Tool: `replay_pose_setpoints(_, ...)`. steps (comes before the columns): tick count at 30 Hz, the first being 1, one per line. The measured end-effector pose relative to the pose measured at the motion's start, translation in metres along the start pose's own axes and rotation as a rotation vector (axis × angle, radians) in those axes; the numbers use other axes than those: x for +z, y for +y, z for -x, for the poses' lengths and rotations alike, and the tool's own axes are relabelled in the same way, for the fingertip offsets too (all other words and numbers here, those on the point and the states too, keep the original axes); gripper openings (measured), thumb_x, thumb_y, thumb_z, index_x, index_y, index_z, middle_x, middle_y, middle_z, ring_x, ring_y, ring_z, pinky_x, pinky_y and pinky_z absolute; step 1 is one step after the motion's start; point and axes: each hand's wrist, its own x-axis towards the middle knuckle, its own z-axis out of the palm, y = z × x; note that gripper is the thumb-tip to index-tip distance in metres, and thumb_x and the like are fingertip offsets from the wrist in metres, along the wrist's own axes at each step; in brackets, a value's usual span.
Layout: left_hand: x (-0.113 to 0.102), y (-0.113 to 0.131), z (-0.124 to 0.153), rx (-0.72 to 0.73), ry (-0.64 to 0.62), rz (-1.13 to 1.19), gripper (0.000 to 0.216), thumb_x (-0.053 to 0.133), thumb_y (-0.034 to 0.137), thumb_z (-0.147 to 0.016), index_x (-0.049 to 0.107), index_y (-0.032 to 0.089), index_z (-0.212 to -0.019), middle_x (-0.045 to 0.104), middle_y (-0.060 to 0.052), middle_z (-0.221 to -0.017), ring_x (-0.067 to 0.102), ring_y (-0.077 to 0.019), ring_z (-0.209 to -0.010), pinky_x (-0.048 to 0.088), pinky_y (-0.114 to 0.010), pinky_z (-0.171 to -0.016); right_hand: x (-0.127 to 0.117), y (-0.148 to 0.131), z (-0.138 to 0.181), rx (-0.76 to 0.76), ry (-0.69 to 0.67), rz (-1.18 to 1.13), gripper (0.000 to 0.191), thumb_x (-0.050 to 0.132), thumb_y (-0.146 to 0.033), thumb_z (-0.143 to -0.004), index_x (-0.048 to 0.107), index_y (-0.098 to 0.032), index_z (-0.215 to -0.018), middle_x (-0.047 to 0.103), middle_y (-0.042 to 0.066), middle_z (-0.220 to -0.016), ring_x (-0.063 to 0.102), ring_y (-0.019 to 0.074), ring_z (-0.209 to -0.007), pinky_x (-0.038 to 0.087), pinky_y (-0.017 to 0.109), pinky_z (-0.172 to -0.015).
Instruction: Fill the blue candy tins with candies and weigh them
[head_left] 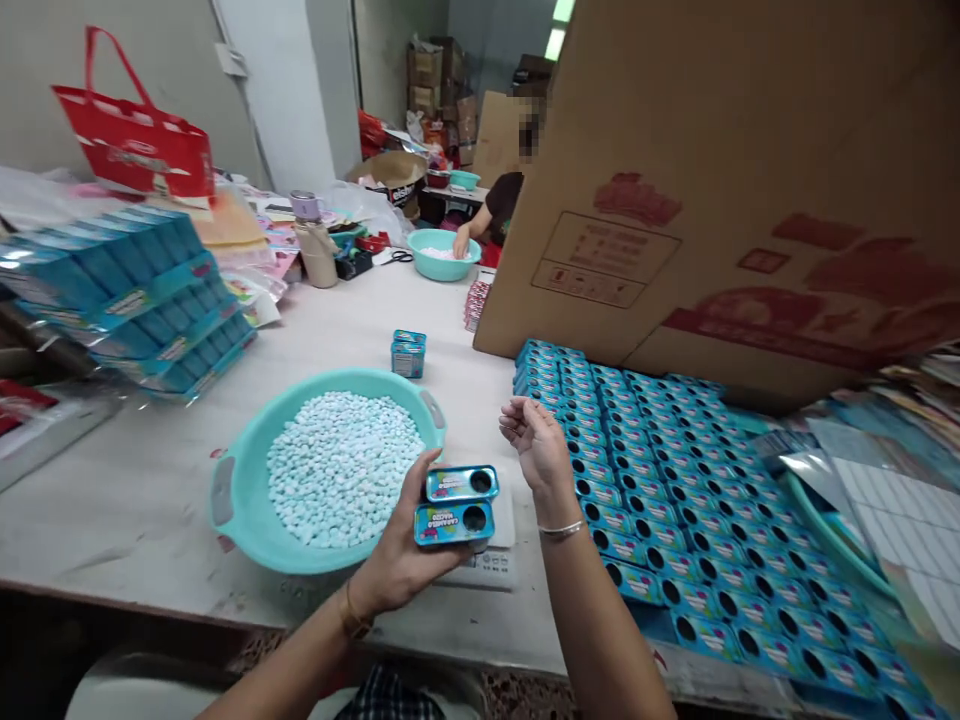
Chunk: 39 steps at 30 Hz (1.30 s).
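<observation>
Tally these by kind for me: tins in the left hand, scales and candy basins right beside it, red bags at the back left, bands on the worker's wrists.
Tins in the left hand: 2
Scale: 1
Candy basin: 1
Red bag: 1
Wrist bands: 2
Total: 7

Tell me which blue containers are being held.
The two blue containers side by side in the left hand; the others, like the rows at right, are unheld.
</observation>
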Motion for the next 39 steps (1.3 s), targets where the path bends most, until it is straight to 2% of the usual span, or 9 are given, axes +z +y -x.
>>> replay_pose_setpoints(4, 0.024, -0.042, -0.017, 0.112, -0.021, -0.199, 0.06, 0.073, 0.02, -0.077, 0.044, 0.029, -0.128, 0.046, -0.008, -0.134, 0.052, -0.0245, -0.123, 0.04, -0.042, -0.108, -0.028, 0.002, 0.008, 0.003, 0.083, -0.066, 0.03, 0.079, -0.042, -0.068, 0.068, -0.02, -0.085, 0.069, 0.001, -0.079, 0.063, 0.0123, -0.07, 0.051, 0.026, -0.07)
replay_pose_setpoints(9, 0.022, -0.063, -0.031, 0.114, -0.042, -0.316, 0.04, 0.072, 0.019, -0.076, 0.057, 0.023, -0.112, 0.048, -0.012, -0.135, 0.047, -0.0272, -0.131, 0.036, -0.047, -0.111, -0.048, 0.007, 0.011, 0.048, 0.131, -0.044, 0.03, 0.077, -0.042, -0.07, 0.067, -0.019, -0.087, 0.068, 0.002, -0.08, 0.063, 0.0131, -0.069, 0.051, 0.028, -0.068)
replay_pose_setpoints(15, 0.014, -0.046, -0.005, 0.069, -0.064, -0.334, 0.033, 0.072, 0.022, -0.079, 0.059, 0.021, -0.109, 0.029, -0.015, -0.157, 0.028, -0.0314, -0.145, 0.027, -0.052, -0.116, -0.016, -0.011, 0.006, -0.125, -0.011, 0.156, 0.026, 0.067, -0.044, -0.079, 0.064, -0.02, -0.086, 0.065, 0.001, -0.08, 0.058, 0.0105, -0.067, 0.045, 0.024, -0.065)
replay_pose_setpoints(20, -0.012, -0.035, 0.061, 0.029, -0.028, -0.333, 0.03, 0.07, 0.018, -0.081, 0.057, 0.024, -0.108, 0.037, -0.012, -0.153, 0.035, -0.0303, -0.142, 0.036, -0.049, -0.113, 0.062, 0.008, 0.0, -0.387, -0.55, 0.672, 0.027, 0.047, -0.044, -0.093, 0.062, -0.021, -0.097, 0.064, 0.001, -0.091, 0.059, 0.015, -0.084, 0.045, 0.028, -0.076)
replay_pose_setpoints(24, -0.034, -0.045, 0.107, 0.021, 0.138, -0.4, 0.035, 0.069, 0.015, -0.081, 0.055, 0.027, -0.111, 0.06, -0.007, -0.123, 0.053, -0.0253, -0.128, 0.046, -0.042, -0.106, 0.112, 0.065, -0.002, -0.512, -1.237, 1.306, 0.043, 0.058, -0.053, -0.087, 0.056, -0.019, -0.114, 0.06, 0.011, -0.113, 0.053, 0.0283, -0.106, 0.043, 0.042, -0.089)
replay_pose_setpoints(26, -0.041, -0.054, 0.119, 0.008, 0.237, -0.443, 0.034, 0.069, 0.017, -0.081, 0.055, 0.026, -0.111, 0.062, -0.005, -0.114, 0.058, -0.0238, -0.121, 0.048, -0.04, -0.104, 0.123, 0.094, 0.0, -0.569, -1.377, 1.552, 0.054, 0.063, -0.058, -0.082, 0.052, -0.018, -0.117, 0.052, 0.018, -0.125, 0.048, 0.0362, -0.113, 0.046, 0.047, -0.085)
replay_pose_setpoints(30, -0.043, -0.071, 0.121, -0.017, 0.358, -0.463, 0.034, 0.072, 0.023, -0.08, 0.057, 0.024, -0.111, 0.066, -0.005, -0.112, 0.065, -0.0214, -0.108, 0.053, -0.037, -0.098, 0.132, 0.128, 0.003, -0.63, -1.389, 1.732, 0.035, 0.051, -0.043, -0.092, 0.05, -0.019, -0.117, 0.051, 0.017, -0.124, 0.056, 0.0315, -0.104, 0.049, 0.043, -0.077)
replay_pose_setpoints(34, -0.038, -0.085, 0.111, -0.027, 0.442, -0.487, 0.032, 0.073, 0.03, -0.079, 0.061, 0.022, -0.108, 0.07, -0.005, -0.106, 0.069, -0.0214, -0.097, 0.056, -0.037, -0.09, 0.143, 0.123, -0.006, -0.418, -1.252, 1.541, 0.016, 0.048, -0.032, -0.095, 0.057, -0.02, -0.101, 0.062, 0.009, -0.103, 0.061, 0.0224, -0.088, 0.048, 0.035, -0.076)
replay_pose_setpoints(39, -0.033, -0.097, 0.109, 0.001, 0.475, -0.517, 0.033, 0.07, 0.033, -0.08, 0.061, 0.022, -0.11, 0.071, -0.005, -0.108, 0.069, -0.0221, -0.098, 0.056, -0.037, -0.09, 0.156, 0.105, -0.021, 0.411, -0.728, 0.683, 0.021, 0.049, -0.037, -0.094, 0.057, -0.017, -0.091, 0.062, 0.001, -0.076, 0.059, 0.0122, -0.063, 0.043, 0.021, -0.052)
